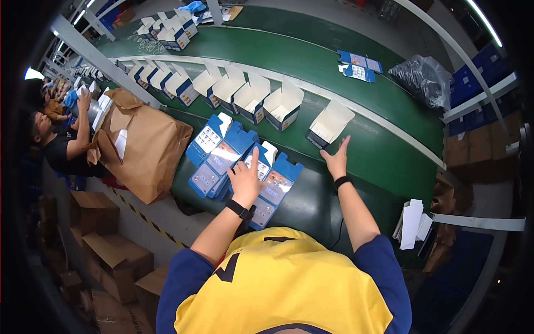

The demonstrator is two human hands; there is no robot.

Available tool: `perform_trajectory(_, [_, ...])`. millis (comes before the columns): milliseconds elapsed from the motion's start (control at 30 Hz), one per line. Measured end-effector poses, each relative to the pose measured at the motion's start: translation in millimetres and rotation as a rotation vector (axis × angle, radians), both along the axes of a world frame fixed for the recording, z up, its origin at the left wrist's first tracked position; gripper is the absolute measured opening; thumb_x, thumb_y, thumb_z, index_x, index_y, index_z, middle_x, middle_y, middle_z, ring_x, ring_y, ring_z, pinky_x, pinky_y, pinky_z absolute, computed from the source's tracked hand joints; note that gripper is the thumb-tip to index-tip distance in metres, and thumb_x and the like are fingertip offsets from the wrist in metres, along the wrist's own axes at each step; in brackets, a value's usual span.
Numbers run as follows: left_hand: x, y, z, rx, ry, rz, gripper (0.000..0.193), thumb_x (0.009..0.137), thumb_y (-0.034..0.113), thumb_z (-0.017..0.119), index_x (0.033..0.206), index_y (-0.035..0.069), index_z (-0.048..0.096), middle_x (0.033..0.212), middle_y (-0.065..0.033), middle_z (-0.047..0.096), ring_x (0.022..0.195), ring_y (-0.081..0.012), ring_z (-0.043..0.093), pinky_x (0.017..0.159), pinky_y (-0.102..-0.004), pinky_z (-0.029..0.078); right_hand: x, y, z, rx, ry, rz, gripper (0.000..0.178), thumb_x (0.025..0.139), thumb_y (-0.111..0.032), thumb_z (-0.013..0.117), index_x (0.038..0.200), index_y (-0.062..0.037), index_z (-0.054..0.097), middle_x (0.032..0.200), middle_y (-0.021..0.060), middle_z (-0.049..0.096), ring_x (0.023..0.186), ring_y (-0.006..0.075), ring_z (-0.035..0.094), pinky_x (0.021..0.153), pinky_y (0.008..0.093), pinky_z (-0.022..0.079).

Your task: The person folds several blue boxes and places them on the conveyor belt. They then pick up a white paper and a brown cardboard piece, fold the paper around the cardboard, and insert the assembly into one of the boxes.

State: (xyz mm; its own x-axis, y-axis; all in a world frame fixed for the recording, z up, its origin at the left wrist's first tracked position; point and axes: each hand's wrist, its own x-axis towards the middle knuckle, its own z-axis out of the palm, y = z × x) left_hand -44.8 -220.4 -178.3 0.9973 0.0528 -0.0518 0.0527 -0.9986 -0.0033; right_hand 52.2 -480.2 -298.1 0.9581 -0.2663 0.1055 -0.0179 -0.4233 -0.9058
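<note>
Flat, unfolded blue-and-white printed cartons [217, 153] lie in an overlapping pile on the near dark green surface. My left hand [245, 179] rests on them, palm down with its fingers stretched out. Beyond the pile and to the right, an opened carton [329, 123] with a cream inside stands with its lid flap up. My right hand [336, 158], fingers apart, is at the near edge of this carton; whether it touches cannot be told. To the left of it, a row of similar open cartons [251, 100] runs along the green belt.
A large brown paper sack [147, 147] stands left, beside a co-worker [69, 139]. More open cartons [175, 33] and flat cartons [359, 65] sit on the far belt. A clear plastic bag [423, 80] lies far right. White card pieces [411, 224] are at the right.
</note>
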Motion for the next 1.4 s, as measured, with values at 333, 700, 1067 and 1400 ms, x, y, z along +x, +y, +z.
perform_trajectory(333, [-11.5, -23.1, 27.4, -0.354, -0.311, -0.033, 0.091, 0.067, 0.026, 0.079, 0.14, 0.009, 0.027, 0.098, -0.0132, 0.054, 0.092, -0.0269, 0.054, 0.086, -0.0376, 0.039, -136.4, 65.7, 102.6, 0.958, 0.442, 0.482, 0.076, 0.081, -0.014, 0.066, 0.141, -0.0003, 0.02, 0.133, 0.0112, 0.042, 0.112, 0.0153, 0.048, 0.091, 0.0361, 0.041])
perform_trajectory(700, [-7.5, -65.1, 90.3, -1.832, 0.215, -0.015, 0.07, 0.078, 0.04, 0.07, 0.126, -0.001, 0.039, 0.117, -0.0086, 0.05, 0.107, -0.0171, 0.048, 0.092, -0.0321, 0.039, -160.1, 28.0, 164.7, 0.608, -0.064, 0.651, 0.108, 0.073, -0.03, 0.077, 0.146, -0.0065, 0.003, 0.145, 0.0145, 0.027, 0.132, 0.0203, 0.03, 0.1, 0.033, 0.036])
perform_trajectory(1067, [-24.6, -81.2, 110.1, -1.039, 0.024, -0.679, 0.098, 0.068, 0.02, 0.077, 0.142, 0.001, 0.015, 0.135, -0.0242, 0.033, 0.123, -0.0391, 0.039, 0.107, -0.0395, 0.028, -136.7, -11.9, 178.7, 0.796, -0.242, 0.43, 0.127, 0.053, -0.04, 0.088, 0.145, -0.0037, 0.009, 0.146, 0.0167, 0.024, 0.134, 0.0255, 0.028, 0.107, 0.0368, 0.025])
perform_trajectory(1400, [-25.7, -85.7, 97.7, -0.997, -0.263, -0.833, 0.086, 0.063, 0.009, 0.078, 0.136, 0.011, 0.032, 0.131, -0.0247, 0.034, 0.118, -0.0443, 0.041, 0.098, -0.0475, 0.037, -149.6, -20.8, 212.6, 0.642, -0.103, 0.397, 0.084, 0.073, -0.024, 0.074, 0.14, -0.0017, 0.028, 0.138, 0.0182, 0.04, 0.13, 0.0265, 0.036, 0.106, 0.037, 0.028])
